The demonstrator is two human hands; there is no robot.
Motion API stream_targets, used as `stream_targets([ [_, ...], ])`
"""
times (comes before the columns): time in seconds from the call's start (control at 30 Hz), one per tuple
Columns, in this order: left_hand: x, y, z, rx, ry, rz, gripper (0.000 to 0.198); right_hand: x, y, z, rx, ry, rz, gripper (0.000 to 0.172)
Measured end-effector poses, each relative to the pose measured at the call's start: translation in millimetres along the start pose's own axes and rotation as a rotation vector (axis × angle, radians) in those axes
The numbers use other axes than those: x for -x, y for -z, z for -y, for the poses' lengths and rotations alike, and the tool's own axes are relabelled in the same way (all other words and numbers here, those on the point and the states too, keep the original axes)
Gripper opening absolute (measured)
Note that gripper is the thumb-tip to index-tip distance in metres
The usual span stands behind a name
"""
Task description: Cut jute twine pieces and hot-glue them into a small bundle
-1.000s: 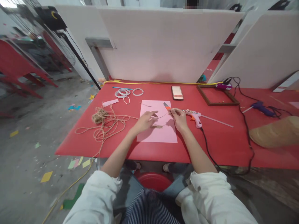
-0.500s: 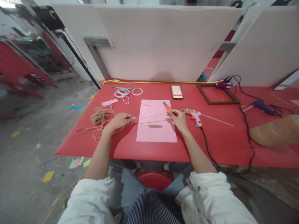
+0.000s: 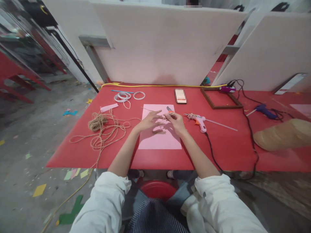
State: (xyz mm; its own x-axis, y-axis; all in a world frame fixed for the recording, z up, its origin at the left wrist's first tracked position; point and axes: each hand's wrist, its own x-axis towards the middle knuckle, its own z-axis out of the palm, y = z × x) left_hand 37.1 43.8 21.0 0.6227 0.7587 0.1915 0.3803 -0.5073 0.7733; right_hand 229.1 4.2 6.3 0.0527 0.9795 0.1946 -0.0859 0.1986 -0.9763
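Well to the left of the left hand (image 3: 148, 121) lies a loose tangle of twine (image 3: 102, 128) on the red table (image 3: 225, 145). One strand runs from it across the table toward that hand's wrist side. Beyond the tangle are a pink slip (image 3: 109, 107) and some white tape rings (image 3: 123, 96).

The left hand hovers over a pink sheet (image 3: 159, 140) with its fingers stretched out and a little spread. Whether its fingertips pinch the strand cannot be told (the strand is too thin to follow there). Just below the two hands a short piece of twine (image 3: 159, 131) lies on the sheet.

The right hand (image 3: 176, 122) is curled, its fingertips drawn together against those of the left hand. What it grips, if anything, cannot be told. Just beyond its fingers lies an orange cutter (image 3: 169, 110), and farther back a phone (image 3: 180, 96).

Near the right hand's outer side rests a pink glue gun (image 3: 199, 120), apart from the hand. Farther right are a wooden frame (image 3: 212, 101), a purple glue gun (image 3: 263, 111) and a brown bag (image 3: 282, 134).
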Motion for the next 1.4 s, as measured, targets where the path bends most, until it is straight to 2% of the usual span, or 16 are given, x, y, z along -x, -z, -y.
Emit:
stream_targets([
  [0.07,-1,-3.0,5,0.096,-0.01,0.042,0.04,-10,-2,-2,0.026,0.019,0.007,0.043],
  [0.13,2,-1.2,10,0.232,0.055,0.012,0.045,-22,0,-3,0.082,0.051,-0.012,0.043],
  [0.23,6,6.0,19,0.284,0.198,-0.177,0.047,-32,10,-4,0.249,0.086,-0.052,0.037],
  [0.33,7,13.0,26,0.205,0.228,-0.331,0.04,-31,25,-2,0.551,0.108,0.041,0.022],
  [0.4,6,15.0,26,0.179,0.217,-0.374,0.035,-27,31,1,0.739,0.164,0.1,0.011],
  [0.5,4,12.9,20,0.16,0.194,-0.311,0.032,-22,27,3,0.811,0.221,0.105,0.02],
  [0.6,4,7.9,12,0.147,0.162,-0.211,0.032,-19,14,2,0.664,0.152,0.166,0.021],
  [0.7,4,4.6,7,0.13,0.147,-0.195,0.031,-17,4,0,0.558,0.096,0.183,0.022],
  [0.77,4,3.7,6,0.114,0.146,-0.204,0.03,-16,3,1,0.501,0.071,0.174,0.029],
  [0.9,3,2.1,5,0.087,0.168,-0.203,0.03,-14,5,2,0.263,-0.102,0.155,0.041],
  [1.0,2,0.1,5,0.133,0.2,-0.119,0.027,-12,1,2,0.012,-0.249,0.16,0.043],
  [1.1,2,2.6,4,0.155,0.21,-0.052,0.026,-11,-2,2,-0.142,-0.317,0.181,0.044],
  [1.17,5,10.1,4,0.088,0.195,-0.02,0.028,-10,0,3,-0.093,-0.317,0.197,0.043],
  [1.27,18,29.0,8,-0.038,0.203,-0.025,0.029,-5,10,4,0.121,-0.308,0.279,0.039],
  [1.33,33,42.1,11,-0.166,0.249,-0.064,0.023,3,17,5,0.274,-0.278,0.341,0.031],
  [1.4,48,50.9,13,-0.355,0.309,-0.071,0.017,12,20,6,0.425,-0.207,0.349,0.02],
])
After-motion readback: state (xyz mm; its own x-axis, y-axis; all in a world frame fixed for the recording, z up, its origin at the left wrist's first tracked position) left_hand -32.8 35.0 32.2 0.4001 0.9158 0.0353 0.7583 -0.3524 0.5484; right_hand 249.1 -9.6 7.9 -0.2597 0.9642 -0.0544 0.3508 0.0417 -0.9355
